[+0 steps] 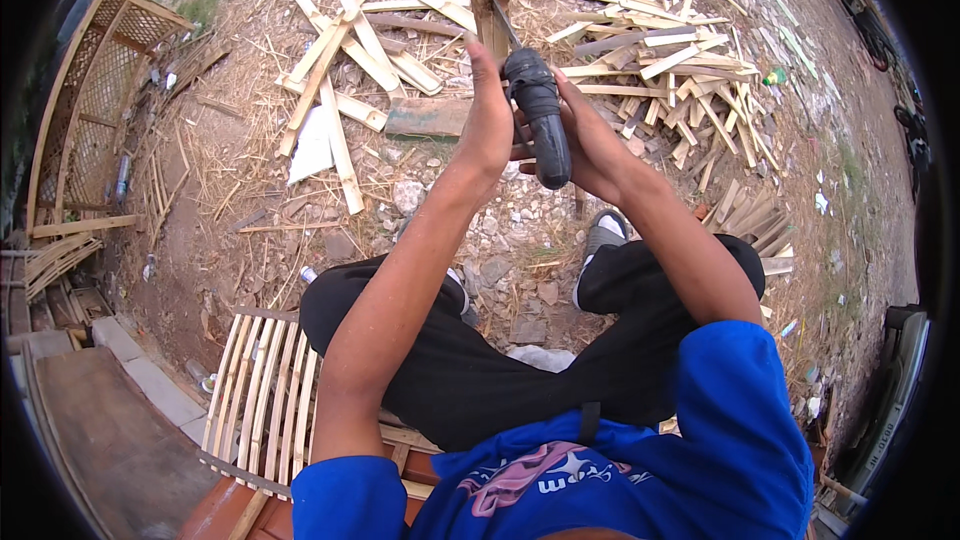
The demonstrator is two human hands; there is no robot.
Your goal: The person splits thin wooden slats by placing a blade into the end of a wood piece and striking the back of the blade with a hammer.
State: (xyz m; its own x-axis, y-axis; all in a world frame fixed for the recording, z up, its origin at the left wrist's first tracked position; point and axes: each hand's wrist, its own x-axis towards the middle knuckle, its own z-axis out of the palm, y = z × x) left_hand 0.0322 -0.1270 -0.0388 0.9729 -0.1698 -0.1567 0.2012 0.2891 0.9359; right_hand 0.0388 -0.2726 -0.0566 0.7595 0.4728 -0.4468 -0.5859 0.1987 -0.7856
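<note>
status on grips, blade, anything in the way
Left grip, right grip flank black handle. Blade crosses upright wood, contact unclear. Slat piles on both sides.

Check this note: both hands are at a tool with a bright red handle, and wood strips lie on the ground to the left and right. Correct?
Not quite: the handle is black, not bright red, as the head view shows. The left hand and right hand are at the tool, and wood strips lie on both sides, as you said.

A head-worn fisheye looks down over the nearby lap (470, 380).
</note>
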